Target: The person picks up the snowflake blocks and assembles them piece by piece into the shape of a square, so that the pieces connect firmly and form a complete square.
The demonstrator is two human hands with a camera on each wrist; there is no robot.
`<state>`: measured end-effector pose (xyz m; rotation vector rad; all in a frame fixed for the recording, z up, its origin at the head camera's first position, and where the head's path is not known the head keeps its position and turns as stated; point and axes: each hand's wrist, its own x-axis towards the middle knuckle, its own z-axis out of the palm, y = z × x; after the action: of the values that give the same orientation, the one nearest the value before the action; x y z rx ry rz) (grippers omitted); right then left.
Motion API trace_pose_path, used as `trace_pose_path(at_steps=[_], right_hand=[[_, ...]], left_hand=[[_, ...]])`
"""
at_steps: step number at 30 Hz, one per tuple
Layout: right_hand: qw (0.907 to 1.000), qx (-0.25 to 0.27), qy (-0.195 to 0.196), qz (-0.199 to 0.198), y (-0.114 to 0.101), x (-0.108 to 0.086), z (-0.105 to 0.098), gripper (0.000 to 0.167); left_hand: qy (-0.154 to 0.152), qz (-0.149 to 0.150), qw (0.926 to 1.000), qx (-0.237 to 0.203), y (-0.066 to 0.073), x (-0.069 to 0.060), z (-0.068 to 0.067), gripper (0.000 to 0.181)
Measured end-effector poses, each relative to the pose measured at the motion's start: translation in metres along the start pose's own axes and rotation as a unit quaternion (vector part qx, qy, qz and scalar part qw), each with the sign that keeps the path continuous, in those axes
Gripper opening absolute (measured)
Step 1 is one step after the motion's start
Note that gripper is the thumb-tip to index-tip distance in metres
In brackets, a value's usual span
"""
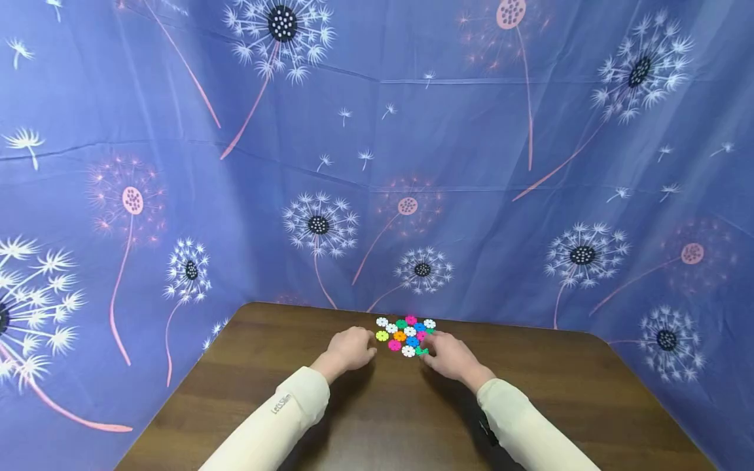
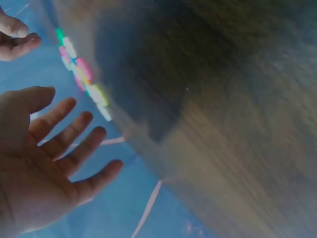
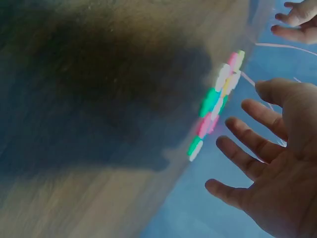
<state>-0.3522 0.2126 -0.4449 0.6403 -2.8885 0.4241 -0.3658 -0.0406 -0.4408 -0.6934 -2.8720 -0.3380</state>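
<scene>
An orange flower-shaped disc (image 1: 400, 336) lies on the wood-grain table (image 1: 383, 418), amid a cluster of multicoloured flower-shaped discs (image 1: 410, 331). Left of the orange disc sits a yellow disc (image 1: 382, 335); a white disc (image 1: 408, 351) lies nearer the person. The left hand (image 1: 351, 348) is left of the orange disc, fingers spread, near the yellow one. The right hand (image 1: 450, 355) is to its right, fingers also spread; whether they touch the green disc (image 1: 421, 351) cannot be told. Dandelion-print fabric (image 1: 377, 150) hangs behind the orange disc.
</scene>
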Motion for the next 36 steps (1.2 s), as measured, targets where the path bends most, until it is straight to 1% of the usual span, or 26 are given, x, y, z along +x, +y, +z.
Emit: trace_pose_path(at_steps=[2, 4, 7, 9, 12, 15, 18, 21, 24, 26, 30, 34, 36], right_hand=[[1.0, 0.003, -0.007, -0.005, 0.0, 0.005, 0.006, 0.016], [0.9998, -0.005, -0.005, -0.018, -0.001, 0.008, 0.011, 0.017], [0.9988, -0.029, 0.014, -0.037, -0.002, 0.013, 0.02, 0.019], [0.9977, -0.043, 0.028, -0.045, -0.002, 0.016, 0.027, 0.02], [0.9952, -0.067, 0.051, -0.049, -0.002, 0.021, 0.032, 0.021], [0.9931, -0.081, 0.068, -0.052, -0.001, 0.027, 0.034, 0.021], [0.9916, -0.094, 0.07, -0.056, 0.002, 0.033, 0.036, 0.022], [0.9905, -0.109, 0.067, -0.051, 0.004, 0.038, 0.038, 0.024], [0.9902, -0.116, 0.062, -0.047, 0.003, 0.039, 0.039, 0.025], [0.9911, -0.111, 0.058, -0.044, 0.002, 0.039, 0.04, 0.025], [0.9927, -0.102, 0.05, -0.041, -0.002, 0.041, 0.038, 0.025], [0.9932, -0.104, 0.039, -0.036, -0.005, 0.044, 0.035, 0.027], [0.9937, -0.102, 0.031, -0.033, -0.004, 0.046, 0.035, 0.027]], left_hand=[[-0.009, 0.011, 0.9999, 0.0, -0.001, 0.007, 0.009, 0.012], [-0.009, 0.022, 0.9997, 0.004, -0.001, 0.013, 0.017, 0.01], [0.004, 0.036, 0.9991, 0.023, 0.002, 0.02, 0.028, 0.006], [0.016, 0.035, 0.9984, 0.041, 0.005, 0.023, 0.034, 0.004], [0.04, 0.018, 0.9977, 0.051, 0.011, 0.029, 0.039, 0.011], [0.057, -0.007, 0.9977, 0.036, 0.015, 0.038, 0.042, 0.015], [0.057, -0.021, 0.9977, 0.031, 0.019, 0.049, 0.045, 0.019], [0.055, -0.019, 0.9973, 0.046, 0.023, 0.059, 0.048, 0.025], [0.064, -0.021, 0.9957, 0.063, 0.029, 0.06, 0.051, 0.031], [0.073, -0.03, 0.9945, 0.069, 0.032, 0.061, 0.054, 0.033], [0.083, -0.051, 0.9935, 0.059, 0.034, 0.063, 0.06, 0.033], [0.088, -0.056, 0.9933, 0.051, 0.033, 0.067, 0.062, 0.03], [0.083, -0.061, 0.9935, 0.049, 0.032, 0.07, 0.062, 0.029]])
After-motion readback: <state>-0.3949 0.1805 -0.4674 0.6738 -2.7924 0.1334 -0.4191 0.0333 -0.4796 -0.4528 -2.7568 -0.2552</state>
